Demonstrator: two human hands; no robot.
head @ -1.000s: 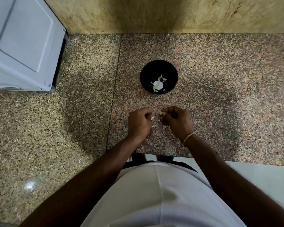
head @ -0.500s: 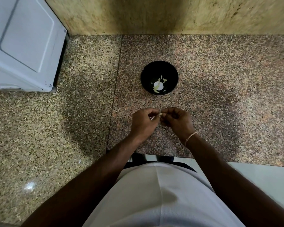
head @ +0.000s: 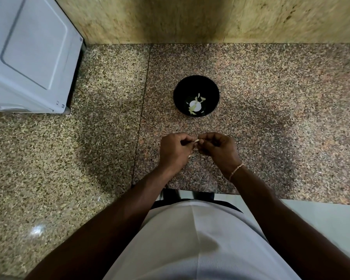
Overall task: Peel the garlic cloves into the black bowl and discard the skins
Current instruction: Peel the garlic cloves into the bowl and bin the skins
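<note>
I am reading no text, label, brand or number anywhere; the white appliance [head: 28, 55] far left beyond the hands is showing no legible marking.

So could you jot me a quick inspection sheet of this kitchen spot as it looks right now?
Surface: speckled granite counter, a seam running front to back.
Job's things: black bowl holding pale garlic pieces; a garlic clove between both hands.
Clutter: a small pale scrap under the hands, probably skin.
Grippers: left hand and right hand both pinch the clove.
Cables: nothing seen.
Surroundings: white appliance at the left, stone wall behind.
</note>
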